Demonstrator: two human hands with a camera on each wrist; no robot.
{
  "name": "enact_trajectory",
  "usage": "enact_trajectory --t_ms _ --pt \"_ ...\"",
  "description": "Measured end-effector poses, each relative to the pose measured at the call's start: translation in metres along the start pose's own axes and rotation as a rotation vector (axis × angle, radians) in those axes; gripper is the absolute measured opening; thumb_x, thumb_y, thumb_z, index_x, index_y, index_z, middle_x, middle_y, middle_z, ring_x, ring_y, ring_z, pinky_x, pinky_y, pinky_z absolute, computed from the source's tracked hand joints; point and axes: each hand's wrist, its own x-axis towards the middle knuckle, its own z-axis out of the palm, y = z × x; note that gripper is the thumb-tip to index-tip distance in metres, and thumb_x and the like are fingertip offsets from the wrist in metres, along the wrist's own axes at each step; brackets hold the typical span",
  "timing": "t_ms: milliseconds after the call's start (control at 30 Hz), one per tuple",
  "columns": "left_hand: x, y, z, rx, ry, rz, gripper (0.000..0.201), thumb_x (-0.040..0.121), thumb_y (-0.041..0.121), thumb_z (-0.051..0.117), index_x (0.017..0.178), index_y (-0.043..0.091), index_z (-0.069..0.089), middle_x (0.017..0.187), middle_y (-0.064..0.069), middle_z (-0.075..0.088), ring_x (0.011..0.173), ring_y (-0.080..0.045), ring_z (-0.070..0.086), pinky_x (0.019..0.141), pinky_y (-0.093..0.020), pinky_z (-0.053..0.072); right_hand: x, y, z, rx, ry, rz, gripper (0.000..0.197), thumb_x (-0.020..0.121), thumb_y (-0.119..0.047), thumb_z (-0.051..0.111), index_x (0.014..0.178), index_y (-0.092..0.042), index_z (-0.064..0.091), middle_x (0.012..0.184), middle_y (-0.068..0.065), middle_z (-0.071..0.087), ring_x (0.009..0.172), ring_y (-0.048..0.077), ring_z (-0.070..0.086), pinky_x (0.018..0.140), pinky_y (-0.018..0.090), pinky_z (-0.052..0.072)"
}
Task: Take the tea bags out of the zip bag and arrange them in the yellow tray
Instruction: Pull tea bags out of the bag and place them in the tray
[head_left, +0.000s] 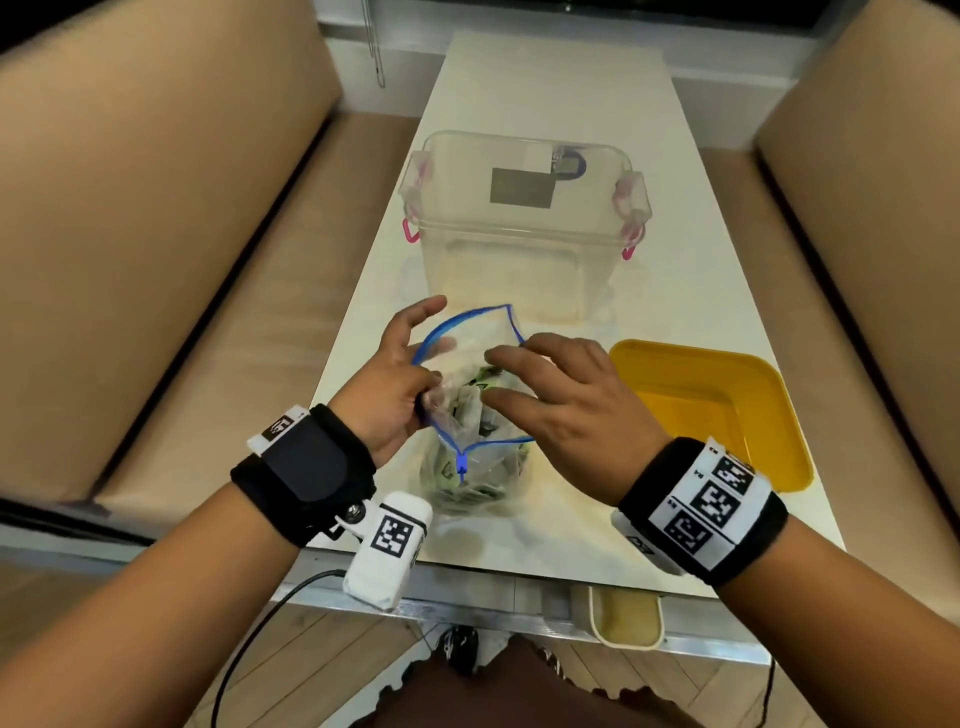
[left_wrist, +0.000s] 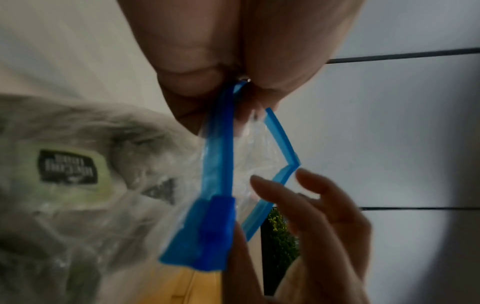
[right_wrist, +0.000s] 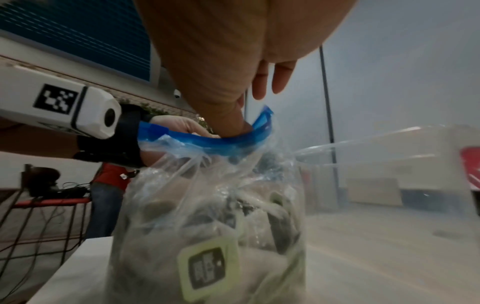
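A clear zip bag (head_left: 470, 415) with a blue zip rim stands on the white table (head_left: 571, 540), its mouth wide open. Several tea bags (head_left: 467, 400) with pale green tags (right_wrist: 210, 265) fill it. My left hand (head_left: 423, 400) pinches the left side of the rim (left_wrist: 221, 144) between thumb and fingers. My right hand (head_left: 506, 376) hovers over the mouth with fingers spread and straight; its thumb (right_wrist: 228, 119) dips inside the rim and holds nothing. The yellow tray (head_left: 727, 395) lies just right of the bag with nothing in it.
A clear plastic box (head_left: 519, 223) with pink latches stands behind the bag, mid-table. Tan benches (head_left: 156, 234) flank the narrow table. A small cream container (head_left: 628, 618) sits below the table's front edge. A person in red (right_wrist: 111, 176) stands far off.
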Motion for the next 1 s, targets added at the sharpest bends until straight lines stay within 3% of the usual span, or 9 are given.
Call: enact_trajectory --t_ms 67,133,200,267,367,500,667,867,1000 --pt "0.000 0.000 0.002 0.046 0.021 0.041 0.070 0.082 -0.018 0.028 0.110 0.040 0.053 0.117 -0.009 0.050 0.045 -0.007 0.040 0.046 -0.022 0.037 0.005 -0.005 0.000 0.079 -0.038 -0.069 0.021 0.089 -0.011 0.050 0.099 -0.017 0.067 0.117 0.005 0.064 0.115 0.026 0.051 0.089 0.036 0.037" --pt "0.001 -0.002 0.003 0.054 0.004 0.077 0.064 0.078 -0.016 0.032 0.101 0.039 0.055 0.112 -0.009 0.048 0.044 -0.010 0.035 0.046 -0.023 0.032 0.009 -0.008 0.004 0.100 -0.175 -0.050 0.014 0.083 -0.012 0.054 0.085 -0.021 0.065 0.088 -0.001 0.067 0.087 0.022 0.063 0.077 0.033 0.041" --pt "0.001 -0.003 0.000 0.025 -0.078 0.102 0.056 0.079 -0.009 0.038 0.097 0.039 0.062 0.106 -0.004 0.049 0.047 -0.009 0.031 0.047 -0.021 0.031 0.013 -0.009 0.004 0.074 -0.392 0.113 0.014 0.080 -0.011 0.059 0.076 -0.024 0.059 0.063 -0.005 0.055 0.053 0.021 0.051 0.060 0.029 0.030" --pt "-0.003 0.000 -0.002 0.164 -0.193 0.161 0.042 0.084 0.001 0.050 0.094 0.035 0.071 0.099 0.002 0.050 0.051 -0.006 0.035 0.051 -0.017 0.034 0.015 -0.009 0.005 0.025 -0.608 0.253 0.012 0.089 -0.012 0.051 0.085 -0.023 0.054 0.059 -0.005 0.043 0.046 0.017 0.033 0.057 0.028 0.019" --pt "-0.006 -0.002 -0.005 0.759 -0.210 0.325 0.022 0.084 0.008 0.070 0.091 0.027 0.076 0.103 0.007 0.044 0.055 0.002 0.043 0.062 -0.008 0.034 0.019 -0.012 0.003 0.084 -0.663 0.364 0.017 0.094 -0.026 0.050 0.107 -0.020 0.058 0.076 -0.002 0.061 0.064 0.022 0.055 0.052 0.030 0.027" --pt "-0.002 -0.013 -0.008 1.175 -0.106 0.318 0.037 0.076 0.016 0.077 0.109 0.031 0.070 0.106 0.004 0.039 0.078 -0.003 0.050 0.076 -0.013 0.036 0.021 -0.014 0.004 0.252 -0.664 0.467 0.047 0.083 -0.036 0.066 0.123 -0.017 0.052 0.113 0.006 0.063 0.099 0.028 0.061 0.074 0.034 0.046" --pt "-0.010 -0.011 -0.005 1.212 -0.105 0.193 0.078 0.069 0.017 0.075 0.136 0.038 0.043 0.124 0.000 0.030 0.081 -0.020 0.056 0.080 -0.026 0.048 0.015 -0.017 0.015 0.378 -0.718 0.520 0.080 0.072 -0.037 0.077 0.136 -0.015 0.035 0.126 0.008 0.051 0.110 0.027 0.056 0.087 0.038 0.049" --pt "-0.015 -0.003 0.001 1.163 -0.214 0.213 0.090 0.069 0.005 0.071 0.146 0.024 0.027 0.130 -0.003 0.042 0.087 -0.012 0.050 0.075 -0.021 0.040 0.028 -0.022 0.006 0.345 -0.518 0.388 0.030 0.085 -0.012 0.060 0.113 -0.021 0.061 0.111 0.002 0.055 0.098 0.021 0.057 0.076 0.029 0.047" --pt "-0.016 -0.001 -0.002 1.143 -0.221 0.225 0.087 0.067 -0.001 0.069 0.142 0.026 0.034 0.128 0.004 0.042 0.076 0.000 0.051 0.066 -0.008 0.037 0.030 -0.024 0.017 0.450 -0.658 0.380 0.048 0.079 -0.023 0.070 0.124 -0.023 0.055 0.127 0.003 0.052 0.115 0.022 0.052 0.093 0.030 0.045"
